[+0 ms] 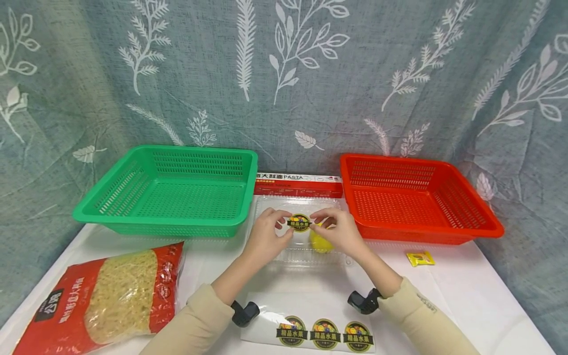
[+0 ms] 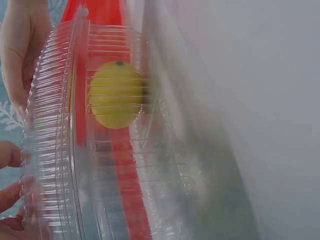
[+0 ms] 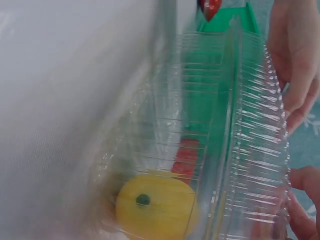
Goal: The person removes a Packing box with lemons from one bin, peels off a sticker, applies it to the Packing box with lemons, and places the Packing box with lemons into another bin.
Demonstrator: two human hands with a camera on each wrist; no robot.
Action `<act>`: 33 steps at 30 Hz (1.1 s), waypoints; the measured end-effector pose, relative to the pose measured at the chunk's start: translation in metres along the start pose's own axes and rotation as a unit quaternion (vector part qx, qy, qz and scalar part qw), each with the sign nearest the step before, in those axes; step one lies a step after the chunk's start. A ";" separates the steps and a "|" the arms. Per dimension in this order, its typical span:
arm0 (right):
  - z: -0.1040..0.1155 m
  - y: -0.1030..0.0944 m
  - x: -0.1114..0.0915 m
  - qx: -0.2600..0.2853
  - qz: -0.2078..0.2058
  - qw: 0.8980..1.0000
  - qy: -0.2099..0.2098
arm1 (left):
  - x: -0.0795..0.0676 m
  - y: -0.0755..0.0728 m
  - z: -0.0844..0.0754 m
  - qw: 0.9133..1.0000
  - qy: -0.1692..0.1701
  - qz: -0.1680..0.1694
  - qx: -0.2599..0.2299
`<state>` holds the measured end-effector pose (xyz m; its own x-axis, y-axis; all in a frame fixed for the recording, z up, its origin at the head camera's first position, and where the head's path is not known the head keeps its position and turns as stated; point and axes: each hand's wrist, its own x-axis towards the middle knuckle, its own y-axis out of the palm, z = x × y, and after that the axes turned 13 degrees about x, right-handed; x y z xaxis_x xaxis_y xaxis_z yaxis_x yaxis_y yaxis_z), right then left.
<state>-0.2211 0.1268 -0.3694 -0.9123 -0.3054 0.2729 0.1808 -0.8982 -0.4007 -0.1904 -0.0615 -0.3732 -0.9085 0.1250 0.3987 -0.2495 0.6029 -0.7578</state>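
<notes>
A clear plastic box [image 1: 293, 255] stands between a green basket [image 1: 166, 229] and a red basket [image 1: 426, 235], a person's two hands meeting over its lid. The plastic looks thin enough to flex, so clean work likely calls for light, even pressure rather than a hard push. The left hand [image 1: 269, 230] and right hand [image 1: 340, 230] face each other, fingers bent, a narrow gap between thumb and forefinger; whether they pinch the round label [image 1: 299, 223] between them or merely press at its edges, one cannot tell. Matching the hands in height and pull should hold the label level; smoothing from the middle outward would best head off creases and trapped air.

The box is see-through, its finely ribbed sides catching the light in the wrist views. Inside sits a yellow fruit [image 2: 116, 95], rounded, with a small dark green spot at one end, right of the box's centre. The label, smallest of the three, shows colourful fruit above a dark band of gold characters. It is over the lid, face up, its lettering upright to the person; whether it already touches the plastic is hard to judge.
</notes>
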 end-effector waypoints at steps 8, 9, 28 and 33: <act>0.001 -0.009 -0.006 0.070 -0.010 0.997 0.025 | -0.007 -0.007 0.002 0.999 -0.017 -0.014 -0.025; 0.001 -0.011 -0.007 0.073 -0.011 0.997 0.030 | -0.008 -0.008 0.003 0.999 -0.016 -0.017 -0.027; 0.005 -0.042 -0.020 0.113 -0.049 0.990 0.061 | -0.020 -0.016 0.014 0.997 -0.030 -0.060 -0.037; 0.006 -0.050 -0.024 0.097 -0.060 0.991 0.070 | -0.024 -0.017 0.017 0.997 -0.037 -0.060 -0.031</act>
<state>-0.2062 0.1772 -0.3505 -0.9712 -0.1584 0.1781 0.1234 -0.9735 -0.1927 -0.1705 -0.0882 -0.3790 -0.8964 -0.0085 0.4433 -0.3389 0.6577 -0.6727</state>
